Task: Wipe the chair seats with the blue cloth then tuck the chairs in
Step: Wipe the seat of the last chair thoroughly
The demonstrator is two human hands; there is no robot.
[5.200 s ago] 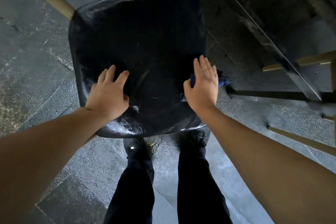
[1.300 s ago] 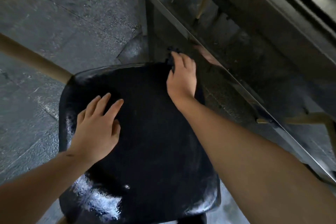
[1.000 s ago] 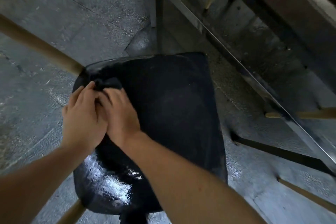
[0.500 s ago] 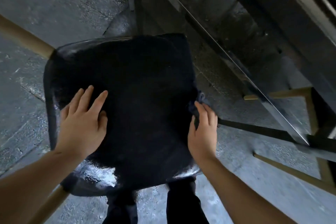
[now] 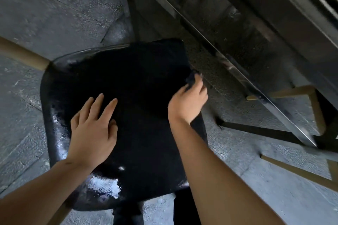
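Note:
A glossy black chair seat fills the middle of the head view, with a tan wooden leg sticking out at its left. My left hand lies flat on the seat's left half, fingers spread. My right hand is at the seat's right edge, its fingers curled round the dark blue cloth, of which only a bunched tip shows past the fingertips.
A glass-topped table with a shiny edge runs diagonally on the right, close to the seat. Under it stand dark metal bars and tan wooden legs of another chair. The floor is grey stone slabs.
My right hand with the cloth has slid forward along the seat's right edge. The left hand has stayed pressed on the seat. The view has shifted a little.

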